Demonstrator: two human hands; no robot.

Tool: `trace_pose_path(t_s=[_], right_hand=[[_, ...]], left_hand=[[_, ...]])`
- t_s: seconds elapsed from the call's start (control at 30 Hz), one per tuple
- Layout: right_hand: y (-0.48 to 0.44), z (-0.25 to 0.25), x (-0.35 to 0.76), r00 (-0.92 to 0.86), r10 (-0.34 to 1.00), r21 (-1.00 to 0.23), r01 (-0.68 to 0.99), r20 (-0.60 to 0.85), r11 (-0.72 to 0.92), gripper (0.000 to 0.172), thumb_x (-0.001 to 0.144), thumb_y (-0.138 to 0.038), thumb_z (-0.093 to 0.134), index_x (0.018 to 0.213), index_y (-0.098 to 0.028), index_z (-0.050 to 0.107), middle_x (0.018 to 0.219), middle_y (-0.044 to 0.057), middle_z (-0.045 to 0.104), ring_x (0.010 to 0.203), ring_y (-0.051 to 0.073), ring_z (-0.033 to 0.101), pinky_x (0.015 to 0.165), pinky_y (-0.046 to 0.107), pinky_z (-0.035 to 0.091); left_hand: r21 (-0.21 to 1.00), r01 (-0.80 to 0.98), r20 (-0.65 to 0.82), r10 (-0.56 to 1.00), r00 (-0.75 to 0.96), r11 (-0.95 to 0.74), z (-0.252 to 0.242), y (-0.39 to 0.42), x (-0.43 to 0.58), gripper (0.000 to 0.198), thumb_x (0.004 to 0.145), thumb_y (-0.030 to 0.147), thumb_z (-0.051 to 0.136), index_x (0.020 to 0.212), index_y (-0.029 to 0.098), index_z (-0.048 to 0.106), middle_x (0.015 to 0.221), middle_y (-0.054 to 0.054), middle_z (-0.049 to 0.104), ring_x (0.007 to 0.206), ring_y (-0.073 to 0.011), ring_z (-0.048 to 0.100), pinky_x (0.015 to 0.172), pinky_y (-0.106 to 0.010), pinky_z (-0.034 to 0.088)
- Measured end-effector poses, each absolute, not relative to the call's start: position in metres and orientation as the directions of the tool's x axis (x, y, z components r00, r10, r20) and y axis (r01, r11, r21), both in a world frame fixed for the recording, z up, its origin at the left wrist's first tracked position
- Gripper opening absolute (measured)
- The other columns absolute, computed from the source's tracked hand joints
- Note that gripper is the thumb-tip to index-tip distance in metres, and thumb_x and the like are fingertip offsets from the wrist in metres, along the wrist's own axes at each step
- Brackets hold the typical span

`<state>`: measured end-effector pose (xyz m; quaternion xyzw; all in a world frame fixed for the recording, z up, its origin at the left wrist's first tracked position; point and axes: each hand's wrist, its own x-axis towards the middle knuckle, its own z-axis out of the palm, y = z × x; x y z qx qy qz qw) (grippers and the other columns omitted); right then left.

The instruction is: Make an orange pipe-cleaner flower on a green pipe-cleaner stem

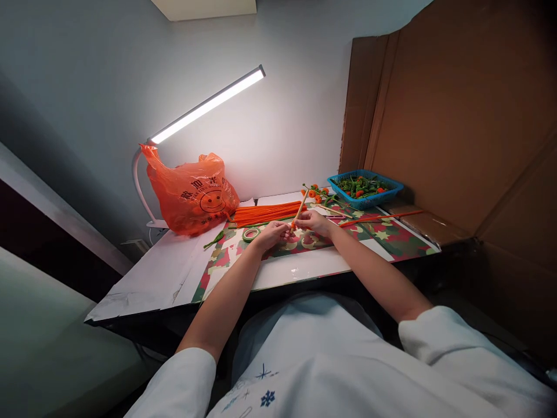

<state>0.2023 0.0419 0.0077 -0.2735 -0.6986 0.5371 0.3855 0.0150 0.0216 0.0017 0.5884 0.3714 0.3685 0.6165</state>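
A slim pale wooden stick [301,208] stands tilted between my two hands above the camouflage-patterned mat. At its lower end is a bit of orange pipe cleaner [293,226], seemingly wound about the stick. My left hand [275,233] is closed, its fingertips pinching at the orange pipe cleaner. From the other side my right hand [314,223] grips the stick with closed fingers. Just behind lies a bundle of orange pipe cleaners [267,215], with green stems along its front. A roll of green tape [251,234] rests by my left hand. Fine detail between my fingers is hidden.
Orange flowers on green stems [314,194] lie near a blue basket [365,200] of green and orange pieces. An orange plastic bag [191,194] sits at the left under a lit lamp [209,104]. A long orange pipe cleaner [383,217] extends rightward. Cardboard [456,116] walls the right side.
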Motion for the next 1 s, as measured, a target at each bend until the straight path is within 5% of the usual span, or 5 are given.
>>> trace_pose_path(t_s=[0.43,0.57,0.8,0.9,1.0], right_hand=[[0.042,0.005,0.199,-0.550,0.781,-0.949,-0.080,0.296,0.303,0.038,0.059,-0.047,0.077,0.073,-0.013,0.068,0.062,-0.001,0.058,0.055,0.008,0.044,0.054,0.024,0.034],[0.049,0.002,0.196,-0.397,0.861,-0.948,-0.146,0.318,0.283,0.040,0.055,-0.048,0.078,0.073,-0.014,0.069,0.061,-0.001,0.058,0.054,0.008,0.044,0.055,0.025,0.036],[0.051,-0.001,0.194,-0.229,0.930,-0.957,-0.124,0.286,0.264,0.037,0.052,-0.047,0.078,0.065,-0.014,0.068,0.057,-0.001,0.058,0.052,0.009,0.044,0.054,0.026,0.037],[0.049,0.000,0.194,-0.214,0.933,-0.957,-0.108,0.288,0.270,0.035,0.053,-0.046,0.078,0.065,-0.014,0.068,0.058,-0.001,0.059,0.053,0.009,0.045,0.054,0.026,0.038],[0.047,0.002,0.195,-0.246,0.927,-0.959,-0.094,0.283,0.268,0.034,0.052,-0.044,0.080,0.064,-0.014,0.069,0.057,-0.001,0.058,0.053,0.009,0.045,0.054,0.026,0.038]], left_hand=[[0.991,-0.036,-0.107,0.911,0.398,0.132,0.001,0.027,0.015,0.015,0.066,0.020,0.068,0.062,0.012,0.056,0.056,0.000,0.056,0.047,-0.0064,0.054,0.051,-0.019,0.044],[0.994,-0.095,-0.034,0.966,0.257,0.061,0.005,0.028,0.016,0.016,0.071,0.026,0.066,0.072,0.011,0.063,0.063,-0.004,0.063,0.055,-0.0103,0.060,0.059,-0.024,0.049],[0.914,0.113,0.369,0.915,0.163,-0.389,-0.009,0.030,0.022,0.050,0.057,0.034,0.082,0.101,0.015,0.066,0.101,-0.008,0.067,0.072,-0.0131,0.062,0.065,-0.028,0.053],[0.922,0.090,0.360,0.919,0.160,-0.377,-0.012,0.032,0.024,0.045,0.057,0.033,0.082,0.095,0.015,0.068,0.096,-0.007,0.069,0.074,-0.0140,0.062,0.066,-0.027,0.052],[0.965,-0.128,0.246,0.959,0.140,-0.229,-0.004,0.031,0.022,0.031,0.063,0.031,0.075,0.088,0.014,0.070,0.094,-0.007,0.070,0.082,-0.0166,0.064,0.074,-0.030,0.052]])
